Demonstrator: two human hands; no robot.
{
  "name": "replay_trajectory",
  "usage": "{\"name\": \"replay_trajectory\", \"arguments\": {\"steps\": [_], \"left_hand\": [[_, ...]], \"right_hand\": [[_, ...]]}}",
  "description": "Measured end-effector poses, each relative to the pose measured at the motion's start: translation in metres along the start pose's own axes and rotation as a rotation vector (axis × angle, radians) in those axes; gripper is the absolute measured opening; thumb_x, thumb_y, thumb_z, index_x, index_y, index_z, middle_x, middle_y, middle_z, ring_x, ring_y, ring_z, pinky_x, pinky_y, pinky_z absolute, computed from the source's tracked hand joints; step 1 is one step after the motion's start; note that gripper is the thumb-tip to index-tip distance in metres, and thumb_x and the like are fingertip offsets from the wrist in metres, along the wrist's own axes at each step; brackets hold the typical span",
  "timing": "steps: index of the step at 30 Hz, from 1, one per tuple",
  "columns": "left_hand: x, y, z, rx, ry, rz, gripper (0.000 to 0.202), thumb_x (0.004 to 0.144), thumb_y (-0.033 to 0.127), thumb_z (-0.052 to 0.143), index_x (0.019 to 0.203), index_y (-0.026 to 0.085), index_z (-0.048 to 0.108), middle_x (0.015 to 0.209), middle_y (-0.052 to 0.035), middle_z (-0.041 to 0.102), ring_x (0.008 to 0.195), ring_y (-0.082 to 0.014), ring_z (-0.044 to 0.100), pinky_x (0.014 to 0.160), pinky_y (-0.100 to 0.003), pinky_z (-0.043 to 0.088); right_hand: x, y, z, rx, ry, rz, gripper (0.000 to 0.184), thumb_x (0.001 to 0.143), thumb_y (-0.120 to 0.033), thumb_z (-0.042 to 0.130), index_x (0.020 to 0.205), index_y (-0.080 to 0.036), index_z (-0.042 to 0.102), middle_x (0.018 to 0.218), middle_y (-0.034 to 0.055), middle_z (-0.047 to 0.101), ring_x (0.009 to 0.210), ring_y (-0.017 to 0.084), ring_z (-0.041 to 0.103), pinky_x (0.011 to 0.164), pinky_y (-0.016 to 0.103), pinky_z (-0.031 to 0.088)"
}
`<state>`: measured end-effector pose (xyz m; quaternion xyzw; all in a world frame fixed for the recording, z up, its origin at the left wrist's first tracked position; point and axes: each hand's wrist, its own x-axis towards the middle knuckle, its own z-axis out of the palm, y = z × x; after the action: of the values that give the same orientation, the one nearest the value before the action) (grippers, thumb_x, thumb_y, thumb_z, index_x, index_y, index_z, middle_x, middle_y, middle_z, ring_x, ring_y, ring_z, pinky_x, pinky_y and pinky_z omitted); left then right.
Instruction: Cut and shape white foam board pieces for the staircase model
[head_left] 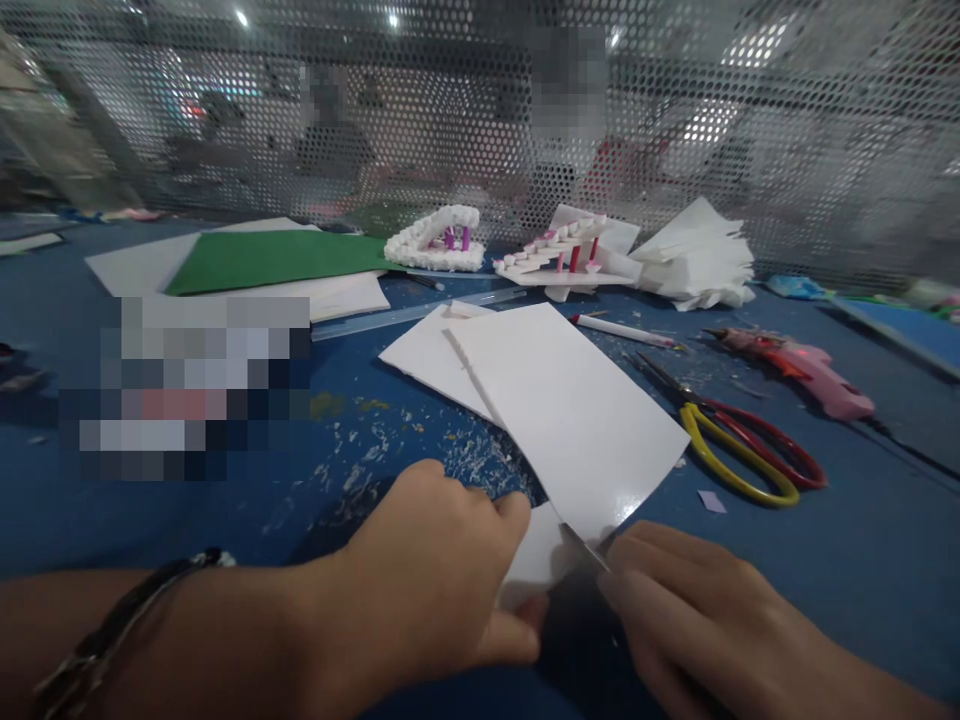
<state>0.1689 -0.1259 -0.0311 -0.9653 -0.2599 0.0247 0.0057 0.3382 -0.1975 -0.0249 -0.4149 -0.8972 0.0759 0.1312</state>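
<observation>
My left hand [427,570] is closed on a small white card piece [541,550], its thumb at the lower edge and its fingers at the side. In my right hand [675,600] is a knife [585,547] with a thin blade; its handle is hidden inside the closed fingers. The blade points up and left, its tip at the small piece and the near corner of a larger white board [570,410]. Whether the blade cuts into either one I cannot tell. Beneath the larger board lies another white board [442,365].
Right of the boards lie scissors [739,450], a white pen [626,330] and a pink glue gun [802,370]. Behind stand two white models [439,240], one beside stacked white paper [694,255]. Green sheet [277,260] and clear ruler [375,320] lie left; perforated metal screen [480,120] behind.
</observation>
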Motion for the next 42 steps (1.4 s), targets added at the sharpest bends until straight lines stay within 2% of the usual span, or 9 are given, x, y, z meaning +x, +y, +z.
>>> {"name": "replay_trajectory", "arguments": {"steps": [15, 21, 27, 29, 31, 34, 38, 40, 42], "left_hand": [[-0.001, 0.000, -0.002, 0.023, -0.013, -0.028, 0.034, 0.070, 0.049, 0.045, 0.074, 0.018, 0.055, 0.053, -0.0058, 0.061, 0.044, -0.0231, 0.056, 0.043, -0.030, 0.034], [-0.001, 0.001, -0.004, 0.019, -0.031, -0.048, 0.032, 0.071, 0.047, 0.044, 0.076, 0.017, 0.055, 0.054, -0.0062, 0.061, 0.046, -0.0243, 0.057, 0.045, -0.032, 0.036], [-0.001, -0.001, -0.004, 0.030, -0.052, -0.040, 0.030, 0.070, 0.045, 0.043, 0.074, 0.018, 0.053, 0.055, -0.0054, 0.061, 0.047, -0.0254, 0.057, 0.045, -0.034, 0.038], [-0.001, -0.003, -0.006, 0.028, -0.067, -0.017, 0.030, 0.071, 0.046, 0.042, 0.073, 0.018, 0.053, 0.056, -0.0045, 0.062, 0.046, -0.0253, 0.057, 0.044, -0.033, 0.037], [-0.002, -0.007, -0.009, 0.023, -0.085, 0.006, 0.031, 0.071, 0.048, 0.040, 0.071, 0.019, 0.053, 0.056, -0.0034, 0.062, 0.046, -0.0244, 0.057, 0.043, -0.032, 0.036], [-0.004, -0.013, -0.012, 0.033, -0.082, 0.040, 0.033, 0.072, 0.049, 0.039, 0.068, 0.020, 0.052, 0.056, -0.0025, 0.062, 0.049, -0.0234, 0.057, 0.043, -0.030, 0.035], [-0.009, -0.023, -0.017, 0.062, -0.013, 0.090, 0.030, 0.071, 0.047, 0.044, 0.064, 0.019, 0.051, 0.058, -0.0016, 0.060, 0.053, -0.0214, 0.057, 0.048, -0.030, 0.035], [-0.011, -0.028, -0.018, 0.073, 0.048, 0.105, 0.029, 0.070, 0.046, 0.047, 0.066, 0.018, 0.052, 0.060, -0.0011, 0.060, 0.054, -0.0200, 0.056, 0.049, -0.029, 0.034], [-0.012, -0.032, -0.017, 0.084, 0.105, 0.150, 0.028, 0.070, 0.046, 0.050, 0.070, 0.018, 0.053, 0.066, -0.0012, 0.060, 0.056, -0.0185, 0.055, 0.049, -0.028, 0.034]], "right_hand": [[-0.005, -0.002, -0.001, -0.069, -0.019, -0.023, 0.021, 0.071, -0.002, 0.033, 0.062, -0.020, 0.040, 0.057, 0.0004, 0.049, 0.048, 0.012, 0.040, 0.045, 0.025, 0.028], [-0.011, -0.003, 0.005, -0.142, 0.070, -0.017, 0.026, 0.074, -0.003, 0.030, 0.061, -0.020, 0.044, 0.054, 0.0008, 0.050, 0.047, 0.013, 0.042, 0.046, 0.026, 0.033], [-0.018, 0.001, 0.010, -0.081, 0.241, -0.067, 0.037, 0.084, -0.014, 0.022, 0.055, -0.022, 0.044, 0.046, 0.0011, 0.047, 0.043, 0.014, 0.044, 0.047, 0.027, 0.038], [-0.023, 0.001, 0.010, -0.037, 0.263, -0.036, 0.039, 0.086, -0.018, 0.021, 0.056, -0.022, 0.045, 0.045, 0.0005, 0.048, 0.043, 0.013, 0.046, 0.046, 0.025, 0.039], [-0.028, 0.002, 0.008, -0.029, 0.319, 0.070, 0.036, 0.086, -0.023, 0.024, 0.060, -0.023, 0.048, 0.046, -0.0004, 0.051, 0.043, 0.013, 0.049, 0.044, 0.025, 0.039], [-0.030, 0.008, 0.002, -0.094, 0.419, 0.254, 0.021, 0.083, -0.026, 0.035, 0.071, -0.024, 0.052, 0.055, -0.0001, 0.058, 0.048, 0.014, 0.054, 0.044, 0.024, 0.041], [-0.016, 0.021, -0.012, -0.122, 0.500, 0.258, 0.012, 0.082, -0.021, 0.041, 0.079, -0.024, 0.052, 0.065, -0.0006, 0.063, 0.055, 0.013, 0.058, 0.051, 0.022, 0.043], [-0.007, 0.029, -0.017, -0.117, 0.435, 0.230, 0.012, 0.082, -0.021, 0.041, 0.085, -0.023, 0.052, 0.078, 0.0017, 0.065, 0.069, 0.014, 0.061, 0.061, 0.024, 0.046], [0.001, 0.034, -0.019, -0.119, 0.243, 0.142, 0.014, 0.079, -0.029, 0.046, 0.091, -0.021, 0.051, 0.103, 0.0070, 0.061, 0.098, 0.021, 0.054, 0.078, 0.034, 0.044]]}}
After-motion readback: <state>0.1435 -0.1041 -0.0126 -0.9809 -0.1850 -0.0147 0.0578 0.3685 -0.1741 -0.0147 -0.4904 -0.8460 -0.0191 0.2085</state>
